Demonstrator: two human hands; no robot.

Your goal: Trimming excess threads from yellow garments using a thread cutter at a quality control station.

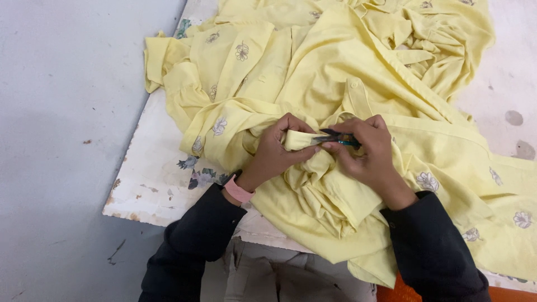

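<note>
A pale yellow garment (335,78) with small embroidered flowers lies crumpled across a worn white board. My left hand (279,148) pinches a folded strip of the yellow cloth (299,140) and holds it up. My right hand (363,151) grips a small dark thread clipper (337,137) with a teal handle, its tips touching the end of that strip. Both arms wear dark sleeves, and a pink band (239,191) sits on my left wrist.
The white board (151,184) has a chipped, stained edge with faded flower prints. Grey floor (61,140) lies to the left. More of the board with dark spots (514,120) shows at the right. An orange surface (394,293) peeks out below.
</note>
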